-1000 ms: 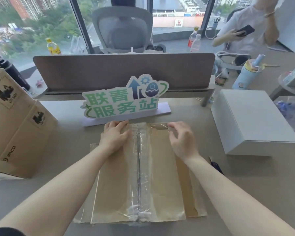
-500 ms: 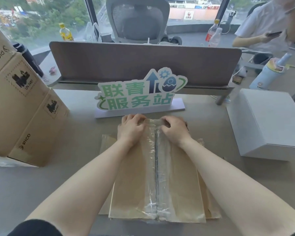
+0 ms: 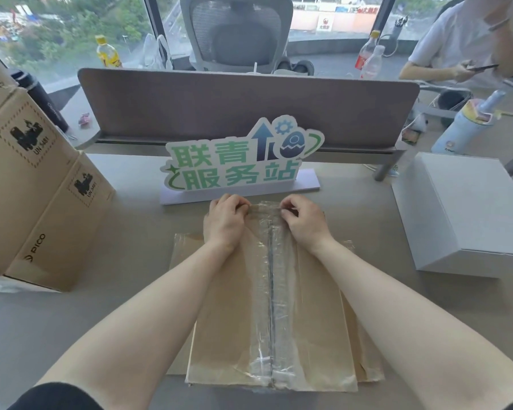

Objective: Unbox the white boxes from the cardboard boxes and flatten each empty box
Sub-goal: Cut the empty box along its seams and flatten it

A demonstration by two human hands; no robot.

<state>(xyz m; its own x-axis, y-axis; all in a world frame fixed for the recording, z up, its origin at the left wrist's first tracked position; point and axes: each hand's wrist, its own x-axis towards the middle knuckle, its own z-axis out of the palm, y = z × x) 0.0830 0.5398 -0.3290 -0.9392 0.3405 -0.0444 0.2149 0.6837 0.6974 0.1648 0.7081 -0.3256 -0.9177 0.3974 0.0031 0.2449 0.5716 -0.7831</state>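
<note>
A brown cardboard box (image 3: 225, 335) lies in front of me on the grey desk, its two flaps joined by a strip of clear tape (image 3: 271, 291) running down the middle seam. My left hand (image 3: 224, 220) and my right hand (image 3: 304, 221) sit at the box's far edge, on either side of the seam. Each pinches the far end of the tape with curled fingers. A white box (image 3: 468, 214) stands on the desk to the right. Two closed cardboard boxes (image 3: 39, 202) with printed marks stand stacked at the left.
A green-lettered sign (image 3: 237, 164) stands just beyond my hands, in front of a brown desk divider (image 3: 249, 105). A blue bottle (image 3: 465, 125) stands at the back right. A seated person (image 3: 462, 42) holds a phone beyond the divider. An office chair (image 3: 237, 31) is behind it.
My hands have drawn closer to the seam and their fingers have curled onto the tape's far end. The view has shifted, so the box sits further right.
</note>
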